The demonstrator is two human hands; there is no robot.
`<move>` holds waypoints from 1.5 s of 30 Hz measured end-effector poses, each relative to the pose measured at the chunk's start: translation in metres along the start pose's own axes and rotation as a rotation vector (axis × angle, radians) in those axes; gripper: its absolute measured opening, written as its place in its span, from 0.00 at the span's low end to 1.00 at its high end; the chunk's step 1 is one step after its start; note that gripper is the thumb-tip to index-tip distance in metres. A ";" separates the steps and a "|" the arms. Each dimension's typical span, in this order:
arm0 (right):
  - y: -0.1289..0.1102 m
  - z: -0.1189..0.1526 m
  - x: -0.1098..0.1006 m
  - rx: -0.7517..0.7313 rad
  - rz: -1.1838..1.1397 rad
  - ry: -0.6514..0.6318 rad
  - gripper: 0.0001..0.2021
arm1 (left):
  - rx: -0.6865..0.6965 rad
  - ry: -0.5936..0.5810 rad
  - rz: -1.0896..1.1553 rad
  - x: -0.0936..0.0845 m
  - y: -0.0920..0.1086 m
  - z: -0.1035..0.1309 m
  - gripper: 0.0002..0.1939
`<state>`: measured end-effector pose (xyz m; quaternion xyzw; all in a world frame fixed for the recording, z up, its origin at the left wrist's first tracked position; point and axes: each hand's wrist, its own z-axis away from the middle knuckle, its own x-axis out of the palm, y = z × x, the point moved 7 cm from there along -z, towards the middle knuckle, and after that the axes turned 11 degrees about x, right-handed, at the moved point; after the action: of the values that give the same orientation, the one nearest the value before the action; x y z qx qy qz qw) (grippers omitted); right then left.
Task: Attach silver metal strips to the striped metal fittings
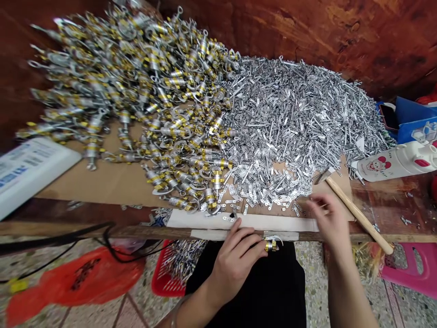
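At the table's front edge, my left hand (235,257) pinches a small silver and yellow metal fitting (271,245) with a curved hook. My right hand (329,218), blurred by motion, is over the cardboard's front edge, beside the hammer (358,214); whether anything is between its fingers cannot be made out. Beyond the hands lies a big heap of small flat metal plates and eye pins (273,118). Similar silver and yellow fittings (177,123) are piled at the left. A white strip (246,221) runs along the edge near my left fingertips.
A white bottle (392,161) lies at the right, near a blue box (414,120) and a phone (388,116). A white package (34,168) is at far left. Below the table are a red basket (167,273), an orange-red bag (92,278) and a pink stool (413,269).
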<state>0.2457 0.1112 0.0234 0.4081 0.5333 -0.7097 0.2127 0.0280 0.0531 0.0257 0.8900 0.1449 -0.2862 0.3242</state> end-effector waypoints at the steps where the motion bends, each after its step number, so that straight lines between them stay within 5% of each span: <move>1: 0.015 -0.011 -0.020 0.037 0.131 0.212 0.15 | -0.003 0.005 0.002 0.000 0.000 0.000 0.04; 3: 0.039 -0.029 -0.043 0.105 0.363 0.377 0.21 | -0.006 0.011 0.003 -0.001 0.000 -0.001 0.04; 6: 0.048 -0.041 -0.046 0.057 0.477 0.276 0.16 | -0.005 0.011 -0.006 -0.001 0.000 -0.002 0.04; 9: 0.030 -0.016 -0.046 0.032 0.459 0.273 0.14 | -0.003 0.000 -0.001 -0.001 0.000 -0.004 0.04; 14: -0.018 0.063 -0.009 -0.208 0.278 -0.125 0.12 | -0.016 -0.020 0.002 -0.002 0.000 -0.004 0.04; 17: -0.035 0.095 -0.003 -0.366 0.170 -0.139 0.14 | -0.014 -0.030 0.006 -0.002 0.000 -0.003 0.04; 27: -0.024 0.102 0.017 -0.323 0.309 -0.247 0.16 | -0.006 -0.018 0.001 -0.002 0.001 -0.003 0.04; 29: -0.009 0.086 0.011 -0.244 0.384 -0.171 0.16 | -0.007 -0.021 -0.012 -0.001 0.000 -0.004 0.05; 34: 0.043 0.013 -0.042 -0.017 0.650 0.443 0.20 | 0.042 -0.022 -0.012 0.001 0.003 -0.005 0.07; 37: 0.057 -0.020 -0.051 -0.019 0.704 0.555 0.20 | 0.063 -0.042 0.011 0.000 0.005 -0.004 0.08; 40: 0.040 -0.023 -0.047 -0.070 0.588 0.605 0.16 | 0.081 -0.061 0.061 -0.005 0.007 -0.005 0.09; 42: 0.004 -0.012 -0.028 -0.275 0.439 0.475 0.12 | 0.093 -0.071 0.088 -0.010 0.009 -0.006 0.10; 45: -0.058 0.013 0.020 -0.678 0.331 0.018 0.13 | 0.104 -0.084 0.083 -0.017 0.010 -0.010 0.10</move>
<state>0.1866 0.1213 0.0420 0.4015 0.6666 -0.4453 0.4429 0.0234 0.0514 0.0470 0.8980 0.0791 -0.3166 0.2951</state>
